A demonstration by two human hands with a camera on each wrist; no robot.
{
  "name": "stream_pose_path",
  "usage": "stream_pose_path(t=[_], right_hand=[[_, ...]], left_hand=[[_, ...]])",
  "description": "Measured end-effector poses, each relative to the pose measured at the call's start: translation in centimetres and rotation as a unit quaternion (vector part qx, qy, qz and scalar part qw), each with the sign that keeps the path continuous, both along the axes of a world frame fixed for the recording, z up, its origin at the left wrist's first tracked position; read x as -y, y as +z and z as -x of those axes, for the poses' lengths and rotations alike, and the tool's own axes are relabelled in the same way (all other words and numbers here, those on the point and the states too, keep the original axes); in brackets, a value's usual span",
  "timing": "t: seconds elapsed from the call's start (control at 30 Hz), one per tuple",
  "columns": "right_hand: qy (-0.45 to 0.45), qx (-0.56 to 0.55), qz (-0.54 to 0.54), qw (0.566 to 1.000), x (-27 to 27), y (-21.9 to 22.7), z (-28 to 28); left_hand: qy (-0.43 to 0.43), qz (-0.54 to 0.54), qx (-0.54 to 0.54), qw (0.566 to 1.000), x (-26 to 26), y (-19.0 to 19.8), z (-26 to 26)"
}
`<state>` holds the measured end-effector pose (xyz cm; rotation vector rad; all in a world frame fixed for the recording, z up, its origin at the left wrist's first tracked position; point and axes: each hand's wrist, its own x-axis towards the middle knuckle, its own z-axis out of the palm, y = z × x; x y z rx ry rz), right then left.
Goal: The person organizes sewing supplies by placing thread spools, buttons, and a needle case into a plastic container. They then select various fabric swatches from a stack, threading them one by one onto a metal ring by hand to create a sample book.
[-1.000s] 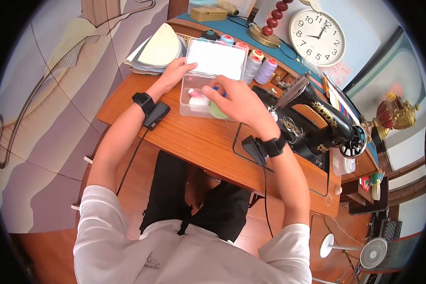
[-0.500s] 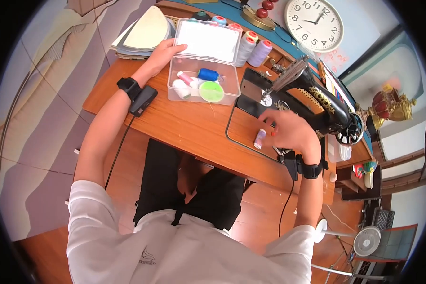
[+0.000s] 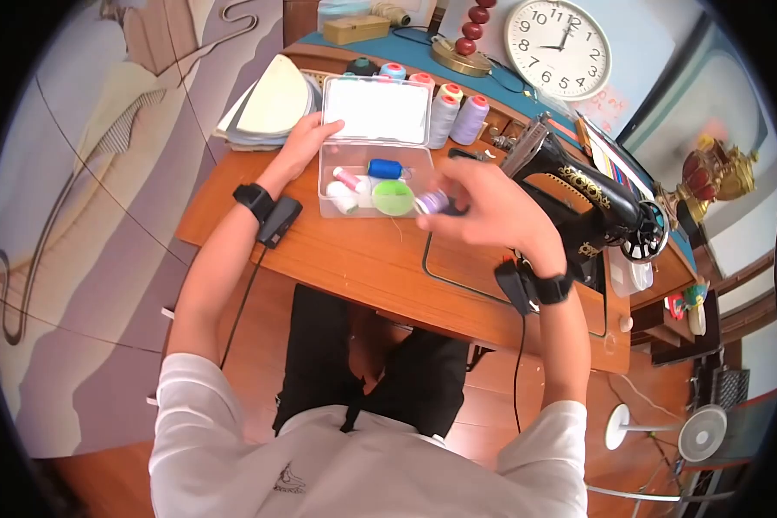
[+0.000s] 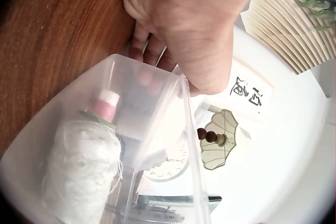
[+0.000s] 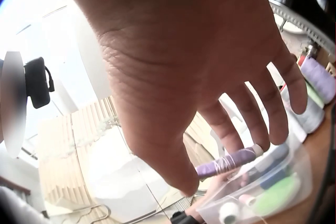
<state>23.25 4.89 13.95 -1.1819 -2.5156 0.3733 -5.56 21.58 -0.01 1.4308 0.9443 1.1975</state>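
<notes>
A small spool of purple thread [image 3: 433, 202] is pinched between the thumb and fingers of my right hand [image 3: 496, 207], beside the box's right end. The right wrist view shows the spool [image 5: 227, 163] spanning from thumb to fingertips. My left hand [image 3: 302, 145] grips the raised lid [image 3: 376, 109] of a clear plastic box [image 3: 325, 207] at its left edge, thumb in front. Inside the box lie a blue thread spool [image 3: 387, 168], a pink spool [image 3: 348, 179], a white spool [image 3: 343, 198] and a round light-green item [image 3: 393, 198]. A white spool [image 4: 81, 169] shows large through the wall in the left wrist view.
A black sewing machine [image 3: 578, 186] stands right of the box. Behind the lid are large thread cones [image 3: 469, 121]. Fabric or paper pieces [image 3: 272, 104] are stacked at the left, and a wall clock [image 3: 559, 49] is at the back. The table's front edge runs near my lap.
My right hand left the box, went right to the purple spool by the sewing machine, and is now back near the box holding it. The left hand stays on the lid.
</notes>
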Motion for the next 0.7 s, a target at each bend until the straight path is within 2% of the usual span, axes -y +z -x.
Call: stream_pose_path(t=[0.1,0.2,0.23,0.33,0.57,0.7], right_hand=[[-0.055,0.007,-0.014,0.998,-2.9,-0.3,3.5],[-0.019,-0.007,-0.022,1.0,-6.3,-2.4,6.1],[-0.026,0.037,-0.001,0.999,-6.7,-2.6,6.4],[-0.024,-0.01,-0.011,1.0,-7.4,-3.7,6.0],[-0.009,0.148,0.072,0.986,-5.5,-2.6,5.8],[0.037,0.101,0.08,0.991,-6.5,-3.7,5.7]], left_hand=[[0.0,0.004,-0.007,1.0,-0.3,-0.2,0.2],[-0.003,-0.003,0.027,1.0,-0.1,-0.3,0.0],[-0.01,0.002,0.024,1.0,0.2,-0.1,0.0],[-0.011,0.003,0.017,1.0,-0.4,-0.4,0.4],[0.004,-0.012,-0.008,1.0,0.0,-0.1,-0.1],[-0.001,-0.002,-0.006,1.0,-0.1,-0.3,0.1]])
